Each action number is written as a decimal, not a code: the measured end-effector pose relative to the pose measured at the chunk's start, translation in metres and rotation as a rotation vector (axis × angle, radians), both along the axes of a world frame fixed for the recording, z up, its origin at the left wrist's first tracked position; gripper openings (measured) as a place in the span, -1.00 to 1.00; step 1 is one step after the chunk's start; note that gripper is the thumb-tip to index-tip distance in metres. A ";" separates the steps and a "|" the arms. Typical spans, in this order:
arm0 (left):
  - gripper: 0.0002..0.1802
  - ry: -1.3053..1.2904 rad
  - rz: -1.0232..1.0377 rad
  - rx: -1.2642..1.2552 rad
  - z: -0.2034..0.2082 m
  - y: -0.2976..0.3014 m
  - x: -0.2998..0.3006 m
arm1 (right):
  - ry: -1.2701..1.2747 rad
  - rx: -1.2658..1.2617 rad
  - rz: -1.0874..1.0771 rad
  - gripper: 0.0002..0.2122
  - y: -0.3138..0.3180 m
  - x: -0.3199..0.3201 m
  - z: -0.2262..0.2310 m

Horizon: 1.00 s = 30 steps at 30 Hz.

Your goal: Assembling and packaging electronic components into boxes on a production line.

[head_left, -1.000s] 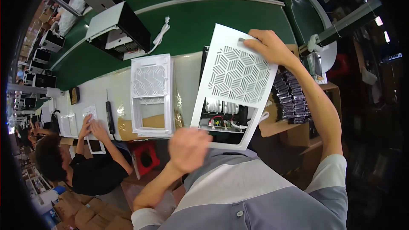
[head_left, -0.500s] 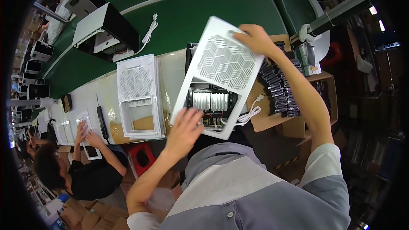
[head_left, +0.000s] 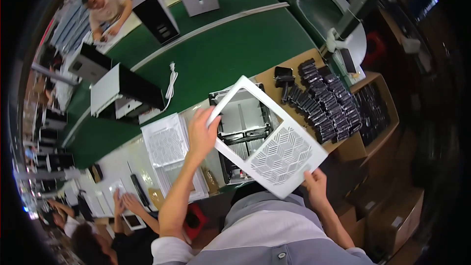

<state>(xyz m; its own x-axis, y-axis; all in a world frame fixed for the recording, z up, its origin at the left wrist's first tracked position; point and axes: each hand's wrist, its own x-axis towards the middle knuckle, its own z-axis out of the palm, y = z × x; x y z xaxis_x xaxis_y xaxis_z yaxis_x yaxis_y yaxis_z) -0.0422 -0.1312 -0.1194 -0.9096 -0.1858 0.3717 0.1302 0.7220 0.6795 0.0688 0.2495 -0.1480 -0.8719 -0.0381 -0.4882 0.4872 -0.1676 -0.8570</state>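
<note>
A white plastic panel (head_left: 282, 159), with a patterned grille at one end and a rectangular opening at the other, is held tilted in front of me. My left hand (head_left: 202, 132) grips its left edge beside the opening, thumb over the frame. My right hand (head_left: 315, 185) pinches the near right edge by the grille; some of its fingers are hidden behind the panel. Beneath the panel, an open black appliance housing (head_left: 240, 118) with grey and metal parts inside shows through the opening. More white grille panels (head_left: 169, 142) lie stacked left of my left hand.
Black parts (head_left: 324, 98) lie in rows on cardboard at the right, beside a carton (head_left: 378, 113) of similar parts. Black-and-white appliances (head_left: 122, 91) and a coiled white power cord (head_left: 171, 81) sit on the green belt (head_left: 211, 54). Co-workers are at the left and far side.
The panel has turned about half round, bringing its grille end from the far side to the near right. My left hand moved farther away, my right hand nearer. The view also shifted.
</note>
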 end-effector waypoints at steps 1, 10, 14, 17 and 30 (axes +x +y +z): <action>-0.70 -0.001 -0.033 -0.010 -0.003 -0.003 -0.021 | -0.060 -0.057 0.051 -0.71 -0.003 0.012 0.000; -0.68 -0.056 -0.446 -0.371 -0.060 -0.020 -0.132 | -0.346 -0.319 0.208 -0.67 -0.088 0.038 -0.049; -0.67 -0.292 -0.417 -0.345 -0.065 -0.019 -0.139 | -0.478 -0.470 0.121 -0.58 -0.099 0.033 -0.050; -0.67 -0.361 -0.438 -0.392 -0.062 -0.020 -0.142 | -0.519 -0.424 0.107 -0.55 -0.102 0.027 -0.048; -0.54 -0.535 -0.426 -0.654 -0.055 -0.003 -0.156 | -0.507 -0.041 0.208 -0.52 -0.086 0.025 -0.056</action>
<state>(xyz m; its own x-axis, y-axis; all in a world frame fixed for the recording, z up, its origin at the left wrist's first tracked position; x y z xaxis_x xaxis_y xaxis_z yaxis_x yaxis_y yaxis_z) -0.1981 -0.1340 -0.1740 -0.9325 0.2992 -0.2021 0.2590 0.9443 0.2029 0.0942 0.1633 -0.2039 -0.4999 -0.2122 -0.8397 0.8638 -0.0518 -0.5012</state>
